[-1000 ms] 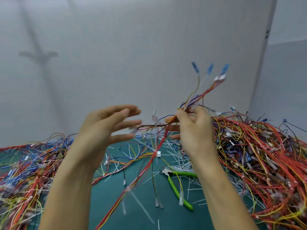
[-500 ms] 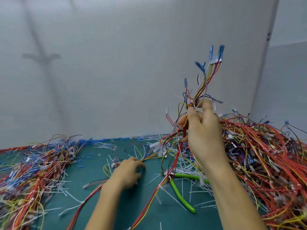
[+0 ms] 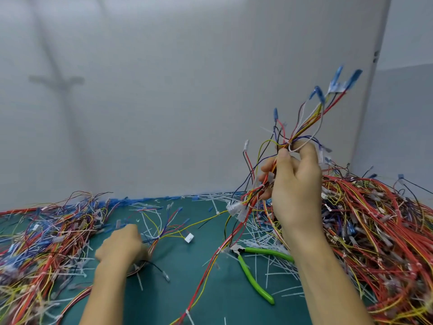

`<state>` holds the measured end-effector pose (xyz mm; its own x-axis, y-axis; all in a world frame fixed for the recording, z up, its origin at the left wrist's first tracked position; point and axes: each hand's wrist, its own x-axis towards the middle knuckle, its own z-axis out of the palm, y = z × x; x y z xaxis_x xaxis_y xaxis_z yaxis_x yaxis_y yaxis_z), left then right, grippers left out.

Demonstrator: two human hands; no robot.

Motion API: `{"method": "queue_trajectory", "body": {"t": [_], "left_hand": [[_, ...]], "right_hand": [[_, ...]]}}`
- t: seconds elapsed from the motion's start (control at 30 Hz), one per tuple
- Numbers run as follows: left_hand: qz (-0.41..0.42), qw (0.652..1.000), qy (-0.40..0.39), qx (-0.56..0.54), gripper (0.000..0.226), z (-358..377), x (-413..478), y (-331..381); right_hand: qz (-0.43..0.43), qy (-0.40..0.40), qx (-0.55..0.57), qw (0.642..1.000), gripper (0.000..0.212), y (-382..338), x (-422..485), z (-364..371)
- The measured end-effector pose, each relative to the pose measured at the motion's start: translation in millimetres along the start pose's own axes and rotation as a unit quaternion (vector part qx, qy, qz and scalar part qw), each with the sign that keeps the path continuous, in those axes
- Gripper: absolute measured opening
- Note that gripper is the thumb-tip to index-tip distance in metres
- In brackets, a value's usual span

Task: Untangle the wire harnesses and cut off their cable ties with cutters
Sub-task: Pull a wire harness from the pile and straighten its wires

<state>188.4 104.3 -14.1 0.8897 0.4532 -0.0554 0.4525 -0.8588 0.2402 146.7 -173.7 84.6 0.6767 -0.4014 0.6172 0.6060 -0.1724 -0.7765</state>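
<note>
Two hands in view. Right hand (image 3: 295,184) raised at about 3 o'clock of frame, fingers (image 3: 284,160) closed tight round one wire harness (image 3: 302,127); its upper end fans toward 1 o'clock with four blue terminals visible, motion-blurred. Lower end of the same harness trails down toward 7 o'clock across the green worktop (image 3: 210,289), red and yellow strands, white connector block (image 3: 236,208) hanging just below the fist.

Left hand (image 3: 121,247) low at about 8 o'clock, knuckles up, fingers curled onto a second harness (image 3: 168,231) lying flat on the worktop; whether they grip it or only press it, cannot tell. That harness spreads toward 12 o'clock, one white connector (image 3: 188,238) at its right edge.

One pair of cutters (image 3: 251,273), green handles, lying on the worktop between the two forearms, jaws pointing to 10 o'clock, touched by neither hand.

Two large wire piles: left pile (image 3: 39,249) at 9 o'clock, right pile (image 3: 375,242) at 4 o'clock, the larger, mostly red. Cut cable ties (image 3: 264,240), white, too many to count, scattered round the cutters.
</note>
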Motion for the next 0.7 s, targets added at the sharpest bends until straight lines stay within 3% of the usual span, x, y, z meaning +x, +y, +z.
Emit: {"method": "queue_trajectory", "body": {"t": [0.13, 0.33, 0.47, 0.7], "left_hand": [[-0.014, 0.998, 0.062, -0.003, 0.014, 1.7, 1.4, 0.2], [-0.020, 0.984, 0.164, -0.064, 0.021, -5.0, 3.9, -3.5], [0.010, 0.982, 0.164, -0.095, 0.022, -16.8, 2.1, 0.1], [0.054, 0.961, 0.126, -0.240, 0.024, -15.9, -8.7, 17.6]], "right_hand": [[0.009, -0.007, 0.012, 1.000, 0.020, -1.0, -2.0, 2.8], [0.020, 0.017, 0.052, 0.998, 0.018, -5.3, -6.4, 6.6], [0.038, 0.014, 0.058, 0.998, 0.018, -5.6, -5.0, 6.7], [0.086, -0.080, 0.010, 0.993, 0.015, -1.5, -15.5, 21.8]]}}
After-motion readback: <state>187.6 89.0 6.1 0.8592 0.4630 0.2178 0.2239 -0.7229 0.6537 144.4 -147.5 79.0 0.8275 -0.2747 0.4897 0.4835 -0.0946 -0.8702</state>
